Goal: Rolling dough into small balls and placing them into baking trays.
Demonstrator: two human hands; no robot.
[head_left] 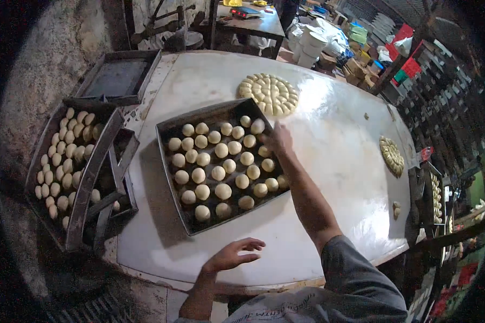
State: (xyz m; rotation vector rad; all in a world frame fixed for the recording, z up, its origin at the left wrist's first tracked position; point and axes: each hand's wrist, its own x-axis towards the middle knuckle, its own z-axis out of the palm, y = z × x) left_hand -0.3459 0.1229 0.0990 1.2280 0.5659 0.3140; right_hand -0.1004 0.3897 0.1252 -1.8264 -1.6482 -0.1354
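A square dark metal tray [231,199] holds several pale round dough balls [221,151] in loose rows on the white tabletop [339,204]. At the tray's right rim is my right hand [280,141], smeared by motion; whether it grips the rim or a ball, I cannot tell. Below the tray, over the bare tabletop, my left hand [234,253] is open with fingers apart and nothing held. Beyond the tray lies a round cake of segmented dough pieces [268,92].
Stacked trays of dough balls [105,175] and another tray [117,81] stand on the left. A second round dough [392,157] and small scraps [396,210] lie on the right, near racks [434,196]. Behind are a side table [264,24], buckets [310,46] and cartons.
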